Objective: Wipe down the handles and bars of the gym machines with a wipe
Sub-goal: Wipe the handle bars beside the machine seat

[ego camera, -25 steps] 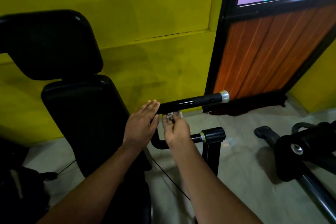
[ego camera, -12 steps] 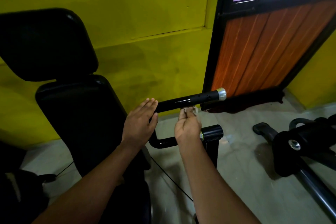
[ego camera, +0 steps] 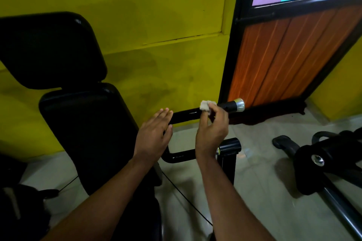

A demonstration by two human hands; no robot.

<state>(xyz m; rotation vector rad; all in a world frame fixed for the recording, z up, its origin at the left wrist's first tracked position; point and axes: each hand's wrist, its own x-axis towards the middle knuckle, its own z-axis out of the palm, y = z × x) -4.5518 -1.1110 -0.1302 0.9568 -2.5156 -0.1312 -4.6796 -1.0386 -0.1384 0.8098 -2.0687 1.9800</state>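
A black handle bar (ego camera: 186,116) with a silver end cap (ego camera: 239,105) runs level in front of the yellow wall. My right hand (ego camera: 212,129) pinches a small crumpled white wipe (ego camera: 205,105) and holds it against the top of the bar, a short way in from the cap. My left hand (ego camera: 154,133) lies flat with straight fingers over the bar's inner end, next to the seat back. A lower black handle (ego camera: 179,157) bends out below both hands, partly hidden by my right wrist.
A black padded backrest (ego camera: 86,135) and headrest (ego camera: 49,49) fill the left. An orange-panelled door in a black frame (ego camera: 290,56) stands behind the bar's end. Another black machine arm (ego camera: 329,164) lies on the tiled floor at right. A thin cable (ego camera: 188,199) crosses the floor.
My right hand has slid the wipe to the right along the bar, from near my left hand toward the silver cap, and risen onto the bar's top. My left hand has stayed put.
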